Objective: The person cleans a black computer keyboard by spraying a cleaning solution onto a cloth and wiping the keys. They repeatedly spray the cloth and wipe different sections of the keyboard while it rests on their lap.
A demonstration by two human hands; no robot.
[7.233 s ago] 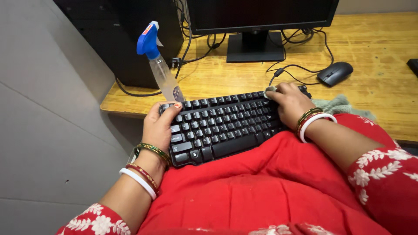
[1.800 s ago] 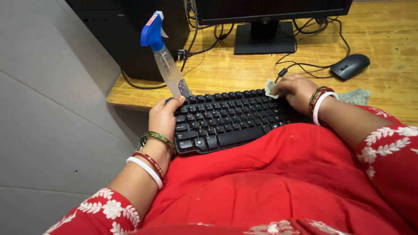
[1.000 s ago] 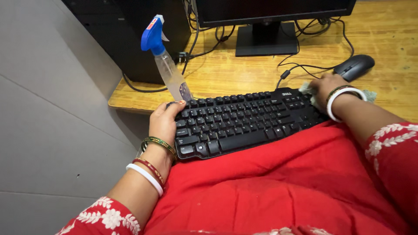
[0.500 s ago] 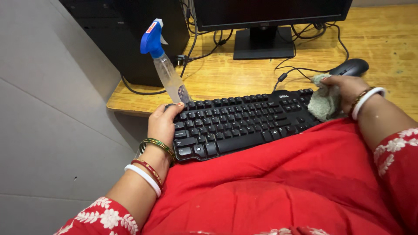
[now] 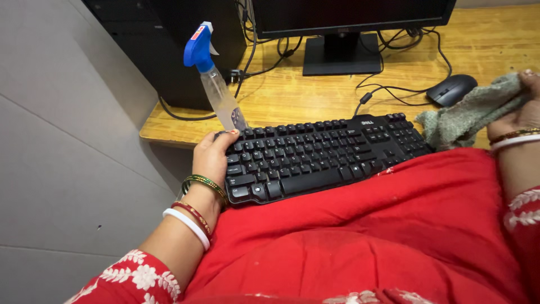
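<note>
Moved: right hand [image 5: 520, 107] lifted cloth [image 5: 467, 112] off keyboard [image 5: 320, 155].
Left hand [image 5: 212, 157]: my fingers grip the keyboard's end.
Bottle [image 5: 216, 84]: clear; contents indiscernible.

- keyboard [image 5: 323, 155]: black, keys with white legends
- spray bottle [image 5: 215, 79]: clear body, blue trigger head with a white nozzle tip and a small red mark
- cloth [image 5: 469, 110]: pale grey-green, slightly mottled
- desk [image 5: 484, 45]: yellow-brown wood grain
- mouse [image 5: 451, 89]: black, glossy
- monitor [image 5: 349, 17]: black frame and stand; cables [image 5: 394, 93] black
- computer tower [image 5: 169, 45]: black
- garment over lap [image 5: 365, 242]: solid red; sleeves [image 5: 132, 278] red with white floral print
- left hand [image 5: 212, 160] wrist: green-gold bangles, red bangle, white bangle
- right hand [image 5: 523, 115] wrist: red-gold bangle, white bangle
- wall panel [image 5: 62, 141]: plain light grey, thin seam lines
</note>
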